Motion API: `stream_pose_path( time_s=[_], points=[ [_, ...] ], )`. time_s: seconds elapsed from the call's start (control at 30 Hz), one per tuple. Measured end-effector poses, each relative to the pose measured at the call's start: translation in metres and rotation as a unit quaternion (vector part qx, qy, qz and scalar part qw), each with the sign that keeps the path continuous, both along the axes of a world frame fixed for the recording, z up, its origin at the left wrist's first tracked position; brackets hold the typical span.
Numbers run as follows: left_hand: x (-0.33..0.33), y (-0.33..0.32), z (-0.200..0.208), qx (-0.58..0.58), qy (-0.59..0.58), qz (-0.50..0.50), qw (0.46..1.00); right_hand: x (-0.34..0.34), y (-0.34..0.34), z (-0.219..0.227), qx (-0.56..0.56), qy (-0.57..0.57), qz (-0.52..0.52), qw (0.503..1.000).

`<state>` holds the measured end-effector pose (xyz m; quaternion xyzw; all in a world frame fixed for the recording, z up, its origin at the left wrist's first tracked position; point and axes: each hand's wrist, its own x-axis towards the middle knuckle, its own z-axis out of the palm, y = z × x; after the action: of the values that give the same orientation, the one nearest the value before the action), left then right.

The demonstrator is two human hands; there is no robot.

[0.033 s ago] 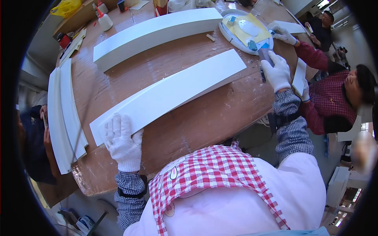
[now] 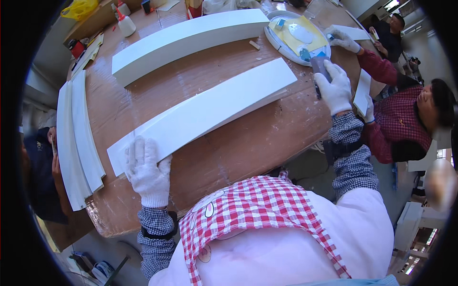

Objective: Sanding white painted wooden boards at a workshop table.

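Note:
My left hand (image 2: pixel 147 167), in a white knit glove, lies flat with its fingers stretched out on the near left end of a long white panel (image 2: pixel 205 109). At least one more white panel shows under that one, slightly offset. At the right, my right hand (image 2: pixel 335 86), gloved too, is closed around a grey flat block (image 2: pixel 320 66) with a darker lower part; its exact kind I cannot make out. That hand is beside the rim of a round white tray (image 2: pixel 272 40), apart from the panel. A yellow sheet (image 2: pixel 312 35) with a white patch lies in the tray.
A stack of white panels (image 2: pixel 191 40) stands beyond; more panels (image 2: pixel 86 128) lie at the left edge of the brown table (image 2: pixel 229 157). A white bottle (image 2: pixel 126 26) with a red tip stands far left. Across the right side, a co-worker's gloved hand (image 2: pixel 344 40) reaches the tray.

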<state>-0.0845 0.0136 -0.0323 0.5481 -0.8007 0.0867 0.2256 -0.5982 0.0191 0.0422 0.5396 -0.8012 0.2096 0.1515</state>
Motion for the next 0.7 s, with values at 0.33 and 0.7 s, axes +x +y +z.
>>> stream_pose_path(
  time_s=[0.33,0.7],
  points=[
    [-0.008,-0.01,0.011,-0.002,0.034,-0.006,0.999,-0.003,-0.015,0.007,0.117,0.088,0.054,0.988],
    [-0.088,-0.007,-0.002,-0.025,0.128,-0.23,0.964,0.26,-0.102,0.015,0.141,0.101,0.572,0.802]
  ],
)
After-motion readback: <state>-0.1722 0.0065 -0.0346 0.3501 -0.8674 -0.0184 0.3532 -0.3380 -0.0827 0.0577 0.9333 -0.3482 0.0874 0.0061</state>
